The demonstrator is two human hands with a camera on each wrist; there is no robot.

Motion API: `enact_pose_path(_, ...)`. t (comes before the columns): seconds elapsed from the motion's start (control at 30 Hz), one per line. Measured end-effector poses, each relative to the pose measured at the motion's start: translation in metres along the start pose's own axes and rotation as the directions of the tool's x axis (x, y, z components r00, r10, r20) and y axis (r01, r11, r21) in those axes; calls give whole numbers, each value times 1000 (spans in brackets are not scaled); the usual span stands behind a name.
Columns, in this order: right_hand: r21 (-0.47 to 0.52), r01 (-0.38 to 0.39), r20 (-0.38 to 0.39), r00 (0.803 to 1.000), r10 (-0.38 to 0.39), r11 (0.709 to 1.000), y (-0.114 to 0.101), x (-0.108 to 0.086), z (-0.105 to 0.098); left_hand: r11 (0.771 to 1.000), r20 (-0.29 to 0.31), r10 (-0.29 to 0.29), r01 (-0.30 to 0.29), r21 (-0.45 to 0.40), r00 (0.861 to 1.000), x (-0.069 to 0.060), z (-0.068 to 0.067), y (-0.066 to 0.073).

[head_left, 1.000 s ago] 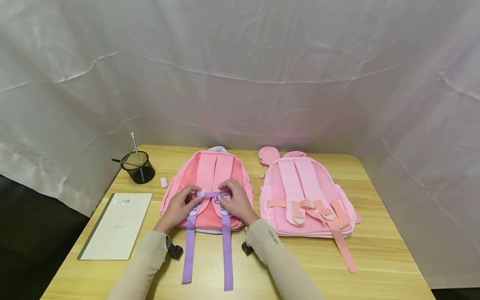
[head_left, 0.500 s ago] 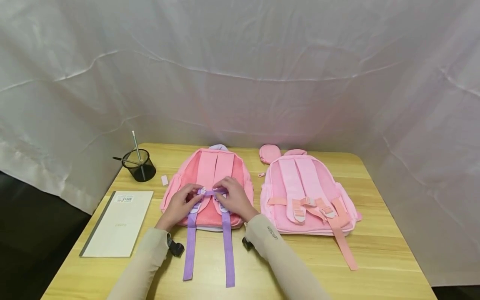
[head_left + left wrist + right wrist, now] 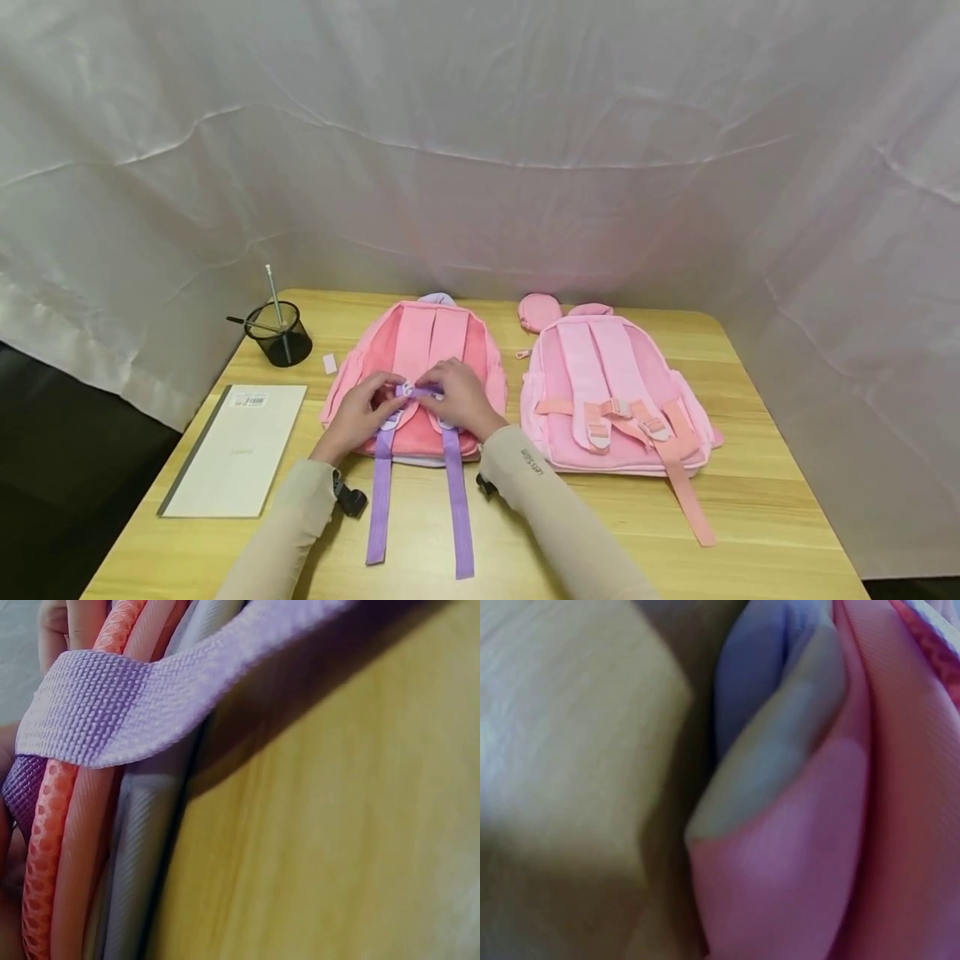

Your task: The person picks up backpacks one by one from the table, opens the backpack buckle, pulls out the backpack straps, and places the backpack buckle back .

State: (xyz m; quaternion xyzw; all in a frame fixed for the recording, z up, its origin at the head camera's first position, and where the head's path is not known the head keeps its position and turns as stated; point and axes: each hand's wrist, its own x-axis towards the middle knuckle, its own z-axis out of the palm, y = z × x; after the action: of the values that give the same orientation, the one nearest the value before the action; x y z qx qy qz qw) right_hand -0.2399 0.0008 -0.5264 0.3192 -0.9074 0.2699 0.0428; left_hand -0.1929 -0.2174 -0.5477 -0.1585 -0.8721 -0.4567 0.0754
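A coral-pink backpack [image 3: 491,367] lies with its shoulder straps up, two purple webbing ends [image 3: 380,500] hanging from it over the table. Across its middle runs a short purple strap with a pale buckle [image 3: 407,389]. My left hand [image 3: 360,419] pinches the buckle's left side between thumb and fingers. From the right, my right hand [image 3: 463,400] pinches the purple strap close beside the buckle. In the left wrist view purple webbing [image 3: 97,705] crosses the backpack's edge, fingers partly seen at the left. The right wrist view shows the backpack's pink side [image 3: 787,877], no hand visible.
A light pink backpack [image 3: 558,433] lies to the right, a round pink pouch [image 3: 539,312] behind it. At the left are a white notebook [image 3: 236,454], a black mesh pen cup [image 3: 288,346] and a small white piece [image 3: 329,363]. Grey curtain [image 3: 480,217] surrounds the table.
My right hand has moved left along the purple strap, closer to the buckle and my left hand. My left hand stays at the buckle.
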Motion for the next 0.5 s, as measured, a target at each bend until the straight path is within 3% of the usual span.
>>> enact_pose_path(0.33, -44, -18, 4, 1000, 18, 999, -1, -2, 4, 999, 3, -32, 32, -34, 999, 2, -1, 5)
enact_pose_path(0.5, -37, -20, -7, 1000, 19, 999, 1, -2, 6, 994, 15, 32, -34, 107, 999, 6, -1, 11)
